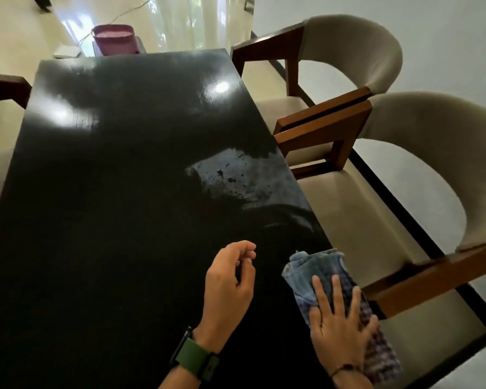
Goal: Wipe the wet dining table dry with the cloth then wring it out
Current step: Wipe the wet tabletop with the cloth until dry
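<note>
Right hand (338, 327), fingers spread flat, presses folded blue checked cloth (317, 276) at near right edge of glossy black wooden dining table (110, 206); left hand (227, 284) hovers loosely curled, holding nothing; wet patch (236, 175) lies farther right

The right hand (338, 327) hides the cloth's (317, 273) middle, and the bottom edge crops both forearms.
</note>
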Tool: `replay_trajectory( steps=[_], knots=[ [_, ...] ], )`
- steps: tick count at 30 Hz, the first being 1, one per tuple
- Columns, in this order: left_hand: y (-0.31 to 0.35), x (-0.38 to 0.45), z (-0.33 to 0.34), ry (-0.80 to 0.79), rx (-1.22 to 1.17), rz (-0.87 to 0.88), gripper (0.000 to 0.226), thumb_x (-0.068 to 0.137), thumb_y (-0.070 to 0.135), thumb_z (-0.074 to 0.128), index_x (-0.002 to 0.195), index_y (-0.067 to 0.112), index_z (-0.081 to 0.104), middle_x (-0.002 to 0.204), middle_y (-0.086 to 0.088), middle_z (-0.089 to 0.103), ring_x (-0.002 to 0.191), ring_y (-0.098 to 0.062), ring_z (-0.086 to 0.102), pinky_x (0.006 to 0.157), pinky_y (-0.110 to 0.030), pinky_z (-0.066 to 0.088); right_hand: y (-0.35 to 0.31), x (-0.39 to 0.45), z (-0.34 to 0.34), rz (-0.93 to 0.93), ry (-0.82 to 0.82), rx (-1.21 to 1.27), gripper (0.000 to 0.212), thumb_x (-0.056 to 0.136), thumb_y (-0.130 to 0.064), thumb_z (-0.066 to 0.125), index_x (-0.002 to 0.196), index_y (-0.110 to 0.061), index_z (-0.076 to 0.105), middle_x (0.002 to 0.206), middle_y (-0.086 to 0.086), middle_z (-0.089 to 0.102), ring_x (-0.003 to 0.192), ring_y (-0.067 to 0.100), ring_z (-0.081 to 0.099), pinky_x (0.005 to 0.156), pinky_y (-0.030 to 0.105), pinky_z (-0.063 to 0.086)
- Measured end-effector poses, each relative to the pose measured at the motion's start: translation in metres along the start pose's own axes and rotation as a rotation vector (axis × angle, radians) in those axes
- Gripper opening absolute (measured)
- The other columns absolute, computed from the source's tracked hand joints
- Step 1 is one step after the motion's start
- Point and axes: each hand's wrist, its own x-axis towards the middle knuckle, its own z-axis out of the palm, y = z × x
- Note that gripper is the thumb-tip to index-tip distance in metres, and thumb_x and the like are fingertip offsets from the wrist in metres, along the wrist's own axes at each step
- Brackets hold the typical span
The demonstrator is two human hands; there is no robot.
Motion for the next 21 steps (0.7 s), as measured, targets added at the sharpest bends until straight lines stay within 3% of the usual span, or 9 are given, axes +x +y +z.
replay_trajectory(
  steps=[1,4,5,10,13,17,21],
  knots=[
    [0.001,0.004,0.004,0.009,-0.005,0.009,0.036,0.084,0.002,0.055,0.101,0.033,0.051,0.093,0.014,0.058,0.092,-0.002,0.057,0.081,-0.016,0.049,-0.004,0.014,-0.007,-0.007,-0.015,-0.002,0.057,0.086,-0.051,0.021,0.143,-0.043,0.021,0.147,0.000,0.043,0.129,0.039,0.043,0.088,0.071,0.034],
    [-0.001,0.014,0.012,0.013,-0.023,0.005,0.042,0.084,0.001,0.055,0.100,0.039,0.050,0.095,0.013,0.059,0.092,-0.004,0.058,0.081,-0.016,0.049,-0.022,0.062,-0.024,-0.022,-0.022,-0.025,0.057,0.084,-0.055,0.003,0.138,-0.052,-0.014,0.159,-0.010,0.001,0.145,0.029,0.010,0.105,0.061,0.020],
    [-0.002,0.018,0.015,0.015,-0.021,-0.008,0.044,0.084,0.002,0.055,0.099,0.043,0.048,0.095,0.012,0.059,0.092,-0.003,0.058,0.080,-0.017,0.049,-0.029,0.083,-0.028,-0.017,0.010,-0.005,0.056,0.087,-0.054,0.005,0.139,-0.052,-0.015,0.159,-0.011,-0.004,0.145,0.027,0.008,0.106,0.058,0.019],
    [-0.005,0.048,0.042,0.123,0.006,-0.096,0.040,0.084,0.001,0.055,0.096,0.039,0.051,0.091,0.012,0.060,0.090,-0.003,0.057,0.077,-0.019,0.050,-0.081,0.200,-0.058,-0.158,0.056,0.039,0.054,0.097,-0.050,0.022,0.145,-0.049,-0.001,0.160,-0.002,0.001,0.125,0.031,0.037,0.096,0.050,0.035],
    [0.000,0.074,0.062,0.177,0.010,-0.112,0.034,0.084,0.001,0.055,0.099,0.032,0.055,0.091,0.011,0.061,0.088,-0.005,0.057,0.077,-0.020,0.050,-0.116,0.269,-0.071,-0.215,0.055,0.111,0.052,0.097,-0.048,0.023,0.147,-0.045,0.007,0.159,0.002,0.005,0.125,0.035,0.036,0.096,0.051,0.036],
    [0.001,0.105,0.081,0.253,0.000,-0.097,0.033,0.086,0.006,0.054,0.099,0.036,0.054,0.092,0.010,0.062,0.089,-0.004,0.058,0.077,-0.014,0.047,-0.164,0.346,-0.088,-0.265,0.018,0.184,0.051,0.098,-0.047,0.022,0.147,-0.045,0.010,0.159,0.004,0.006,0.129,0.036,0.032,0.098,0.054,0.034],
    [0.003,0.114,0.082,0.278,0.070,-0.095,0.025,0.086,0.006,0.053,0.103,0.024,0.057,0.094,0.006,0.062,0.090,-0.002,0.058,0.078,-0.008,0.044,-0.169,0.361,-0.098,-0.319,-0.027,0.173,0.051,0.098,-0.047,0.021,0.148,-0.043,0.008,0.160,0.003,0.001,0.128,0.036,0.033,0.097,0.053,0.035]
  ],
)
